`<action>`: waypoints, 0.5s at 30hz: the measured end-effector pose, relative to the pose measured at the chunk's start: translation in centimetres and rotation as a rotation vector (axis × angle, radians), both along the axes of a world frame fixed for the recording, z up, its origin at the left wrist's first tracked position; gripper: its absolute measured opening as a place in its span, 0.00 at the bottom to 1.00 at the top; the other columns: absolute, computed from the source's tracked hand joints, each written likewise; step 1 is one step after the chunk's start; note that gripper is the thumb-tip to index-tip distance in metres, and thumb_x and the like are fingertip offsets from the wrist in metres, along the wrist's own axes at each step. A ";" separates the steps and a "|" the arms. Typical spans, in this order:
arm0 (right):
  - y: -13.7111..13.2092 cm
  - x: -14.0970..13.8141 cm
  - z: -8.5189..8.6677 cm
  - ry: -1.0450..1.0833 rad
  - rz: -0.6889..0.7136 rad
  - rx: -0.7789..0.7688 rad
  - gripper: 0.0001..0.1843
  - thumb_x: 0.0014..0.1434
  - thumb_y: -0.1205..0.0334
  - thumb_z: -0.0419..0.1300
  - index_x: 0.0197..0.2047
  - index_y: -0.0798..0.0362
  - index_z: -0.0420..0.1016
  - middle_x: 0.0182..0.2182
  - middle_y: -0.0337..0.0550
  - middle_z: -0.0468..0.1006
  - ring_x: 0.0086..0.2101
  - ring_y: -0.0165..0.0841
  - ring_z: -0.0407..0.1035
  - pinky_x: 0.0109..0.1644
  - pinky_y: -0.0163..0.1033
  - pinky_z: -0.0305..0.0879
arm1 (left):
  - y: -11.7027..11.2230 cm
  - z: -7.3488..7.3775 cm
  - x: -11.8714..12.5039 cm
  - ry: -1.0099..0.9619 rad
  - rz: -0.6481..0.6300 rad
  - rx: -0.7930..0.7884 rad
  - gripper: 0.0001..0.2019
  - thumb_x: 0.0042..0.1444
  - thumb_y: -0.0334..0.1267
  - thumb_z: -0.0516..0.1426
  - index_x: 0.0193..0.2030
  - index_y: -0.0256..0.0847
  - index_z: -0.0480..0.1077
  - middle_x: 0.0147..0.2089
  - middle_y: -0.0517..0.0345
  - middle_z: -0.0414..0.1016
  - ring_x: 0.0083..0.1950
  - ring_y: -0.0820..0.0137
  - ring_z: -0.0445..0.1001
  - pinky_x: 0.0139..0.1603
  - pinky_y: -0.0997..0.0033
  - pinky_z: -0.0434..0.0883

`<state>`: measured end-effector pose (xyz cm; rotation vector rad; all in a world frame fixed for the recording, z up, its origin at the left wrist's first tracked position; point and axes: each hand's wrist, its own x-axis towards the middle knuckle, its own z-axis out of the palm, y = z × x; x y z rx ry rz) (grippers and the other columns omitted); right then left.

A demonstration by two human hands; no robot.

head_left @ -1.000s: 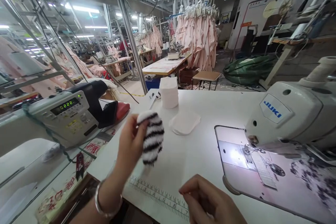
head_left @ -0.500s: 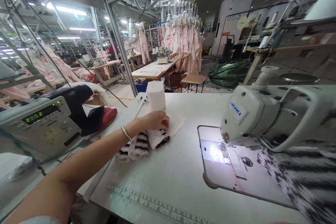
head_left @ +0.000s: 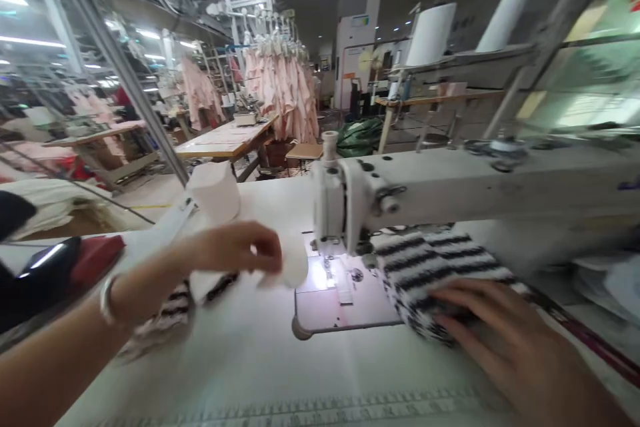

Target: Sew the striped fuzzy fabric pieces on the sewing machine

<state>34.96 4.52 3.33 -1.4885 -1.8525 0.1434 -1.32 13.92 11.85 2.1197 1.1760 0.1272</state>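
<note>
My left hand [head_left: 245, 247], wearing a silver bangle and blurred by motion, pinches a small white fabric piece [head_left: 295, 265] left of the needle area. My right hand [head_left: 515, 333] is at a black-and-white striped fuzzy fabric [head_left: 430, 260], its thumb and fingers around a fold near the front edge. That fabric lies under the arm of a white sewing machine [head_left: 450, 187], right of the lit needle plate [head_left: 320, 277]. Behind my left wrist lie smaller striped pieces [head_left: 175, 310] and a white block-like stack [head_left: 214, 188].
A ruler scale [head_left: 350, 413] runs along the front of the white table [head_left: 250, 360]. At the left sits a dark and red object [head_left: 95, 260]. Thread cones [head_left: 431, 33] stand behind the machine. Pink garments [head_left: 283, 87] hang beyond another worktable [head_left: 225, 139].
The view has swung right. My left hand has lifted the white piece from beside the stack and carried it toward the needle plate. My right hand has come into view at the striped fabric.
</note>
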 end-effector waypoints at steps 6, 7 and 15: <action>1.8 -0.5 3.3 0.065 -0.115 -0.236 0.14 0.60 0.50 0.51 0.35 0.47 0.74 0.31 0.41 0.77 0.26 0.34 0.70 0.26 0.38 0.62 | -5.7 -4.9 6.1 -0.049 0.032 0.005 0.08 0.56 0.40 0.56 0.31 0.41 0.73 0.30 0.57 0.71 0.30 0.70 0.67 0.31 0.73 0.62; 2.0 -0.5 4.0 0.100 -0.132 -0.275 0.15 0.60 0.49 0.51 0.37 0.47 0.73 0.29 0.40 0.77 0.24 0.33 0.69 0.25 0.37 0.61 | -6.3 -4.7 7.1 -0.158 0.052 -0.082 0.09 0.57 0.41 0.55 0.32 0.41 0.73 0.29 0.57 0.71 0.29 0.70 0.66 0.31 0.73 0.62; -2.7 -4.5 6.8 -0.060 0.271 0.093 0.08 0.59 0.61 0.54 0.33 0.43 0.74 0.33 0.38 0.78 0.35 0.32 0.73 0.37 0.33 0.69 | -8.2 -4.6 12.5 -1.128 0.291 -1.153 0.19 0.50 0.50 0.63 0.40 0.35 0.74 0.38 0.48 0.75 0.38 0.66 0.76 0.45 0.66 0.73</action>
